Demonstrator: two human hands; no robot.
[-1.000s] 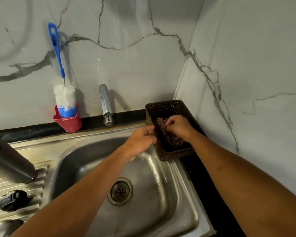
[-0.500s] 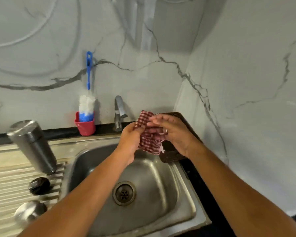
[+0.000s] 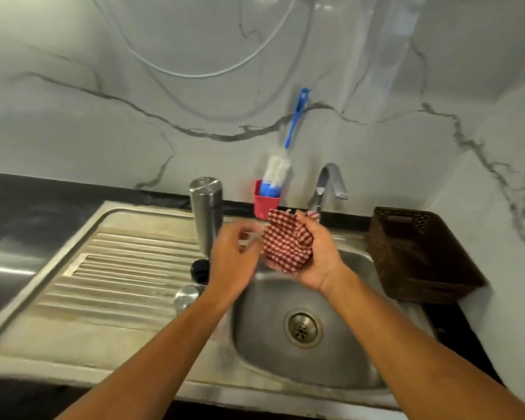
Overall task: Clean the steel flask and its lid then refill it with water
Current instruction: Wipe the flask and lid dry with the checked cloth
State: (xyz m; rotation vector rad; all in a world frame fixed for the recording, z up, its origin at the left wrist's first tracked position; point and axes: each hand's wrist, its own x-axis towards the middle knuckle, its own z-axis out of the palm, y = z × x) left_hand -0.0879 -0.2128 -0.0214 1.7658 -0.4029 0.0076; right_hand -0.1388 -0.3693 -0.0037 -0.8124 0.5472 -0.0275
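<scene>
Head cam: right hand (image 3: 312, 262) has the checked cloth (image 3: 285, 244) bunched in its curled fingers, mid-frame over the sink (image 3: 264, 350). Left hand (image 3: 234, 259) sits beside it, loose and empty. The steel flask (image 3: 206, 213) stands just left of them, with its black lid (image 3: 200, 271) below.

The cloth (image 3: 285, 247) in the right hand (image 3: 319, 263) is red-and-white checked. Left of the grip, a silver flask (image 3: 206, 213) and black cap (image 3: 200, 270); behind it, a red cup (image 3: 265, 206), blue-and-white brush (image 3: 294, 125); right, a dark brown basket (image 3: 422, 259). Wall (image 3: 103, 56): grey-veined marble.
</scene>
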